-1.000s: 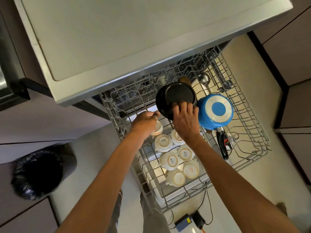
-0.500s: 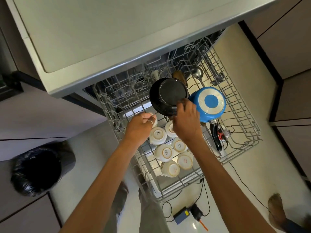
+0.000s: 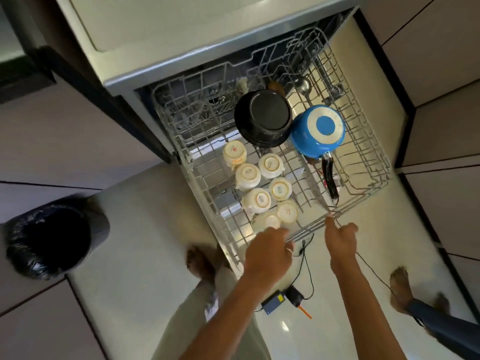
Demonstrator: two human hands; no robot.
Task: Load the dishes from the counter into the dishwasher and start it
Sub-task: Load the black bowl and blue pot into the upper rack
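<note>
**Both hands at the front rail of the loaded rack**

Head view: you were looking straight down on the dishwasher (image 3: 220,57), with its wire rack (image 3: 363,201) pulled out over the pale floor.

Your left hand (image 3: 268,252) lay over the rack's front edge, a ring showing on one finger. Its fingers bent down out of sight past the wires, so I cannot tell whether it gripped the rail or only rested there.

Your right hand (image 3: 341,240) was just beside it. The forefinger was out straight with its tip at the front rail, the other fingers were folded in, and it held nothing.

The dishes sat in the rack, not on any counter:

- A black pot (image 3: 263,116) stood bottom up near the back.
- A blue saucepan (image 3: 319,131) was touching its right side, also base up, with its black handle (image 3: 330,178) pointing toward you.
- A cluster of white cups (image 3: 262,201) stood upside down on the left half, in front of the pot. The farthest cup (image 3: 235,154) was tilted over.
- A ladle (image 3: 302,84) lay behind the pot.

A bin lined with a black bag (image 3: 49,237) stood on the floor well to the left. A small blue box with a cable (image 3: 272,304) lay on the floor below your hands.
</note>
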